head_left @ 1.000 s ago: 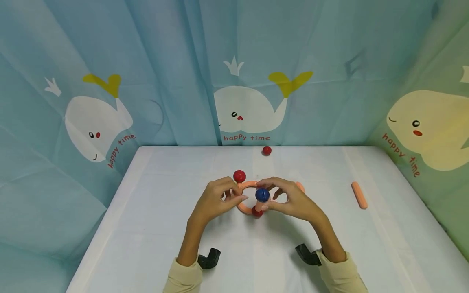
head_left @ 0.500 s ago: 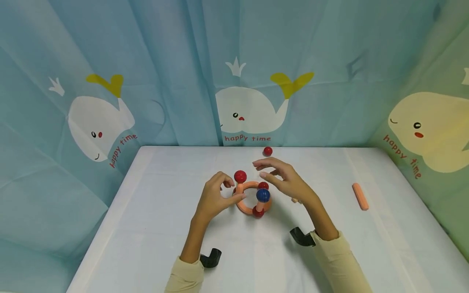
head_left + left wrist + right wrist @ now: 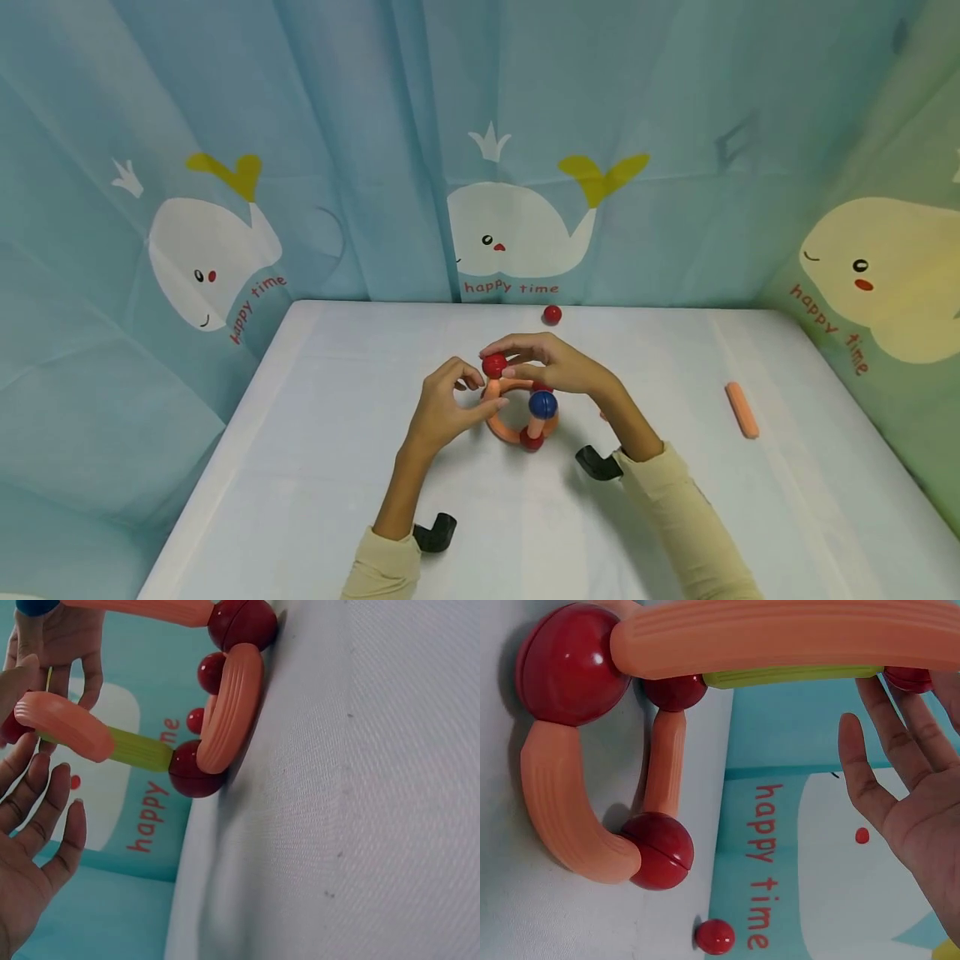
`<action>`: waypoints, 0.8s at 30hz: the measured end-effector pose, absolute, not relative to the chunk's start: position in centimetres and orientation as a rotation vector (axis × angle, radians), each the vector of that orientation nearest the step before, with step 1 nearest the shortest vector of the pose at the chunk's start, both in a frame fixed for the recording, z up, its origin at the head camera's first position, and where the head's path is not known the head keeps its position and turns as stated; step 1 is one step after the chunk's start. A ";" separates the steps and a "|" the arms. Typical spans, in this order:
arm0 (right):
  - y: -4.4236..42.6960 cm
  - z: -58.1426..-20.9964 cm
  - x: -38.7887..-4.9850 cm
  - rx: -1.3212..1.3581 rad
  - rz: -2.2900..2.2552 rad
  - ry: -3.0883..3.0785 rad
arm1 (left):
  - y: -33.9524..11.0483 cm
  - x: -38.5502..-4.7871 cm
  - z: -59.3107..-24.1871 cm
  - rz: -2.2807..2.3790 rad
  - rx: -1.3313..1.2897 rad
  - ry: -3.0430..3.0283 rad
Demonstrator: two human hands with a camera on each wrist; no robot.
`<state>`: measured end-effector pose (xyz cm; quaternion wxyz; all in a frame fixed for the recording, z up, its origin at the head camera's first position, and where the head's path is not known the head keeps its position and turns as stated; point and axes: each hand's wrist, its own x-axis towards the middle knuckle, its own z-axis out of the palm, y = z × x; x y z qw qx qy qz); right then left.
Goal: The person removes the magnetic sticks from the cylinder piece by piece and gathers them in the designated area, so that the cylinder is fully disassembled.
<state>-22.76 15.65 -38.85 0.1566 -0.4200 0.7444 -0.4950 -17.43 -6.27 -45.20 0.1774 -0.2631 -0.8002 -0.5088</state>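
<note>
Gripping the raised red ball (image 3: 494, 366), right-hand fingers (image 3: 519, 342) partly hide it

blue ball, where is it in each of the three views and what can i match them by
Head: blue ball, below and right of the centre.
Left wrist: blue ball, cut off by the top edge, far left.
Right wrist: not in it.
Shared landmark: the red ball at the foot of the blue ball's orange rod.

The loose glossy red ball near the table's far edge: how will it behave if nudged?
The loose glossy red ball will probably roll readily: it looks round, and nothing visible blocks it on the white table. Its shine suggests a smooth, somewhat slippery surface. Likely stiff too, as no dents show.
</note>
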 end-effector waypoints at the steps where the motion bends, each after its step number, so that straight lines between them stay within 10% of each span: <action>1: 15.6 -38.9 -22.8 -1.193 -1.424 2.133 | -6.3 -17.4 -45.2 -1.441 -0.744 -2.262; 24: 15.2 -39.2 -23.1 -1.198 -1.452 2.212 | -6.0 -17.2 -44.3 -1.483 -0.719 -2.166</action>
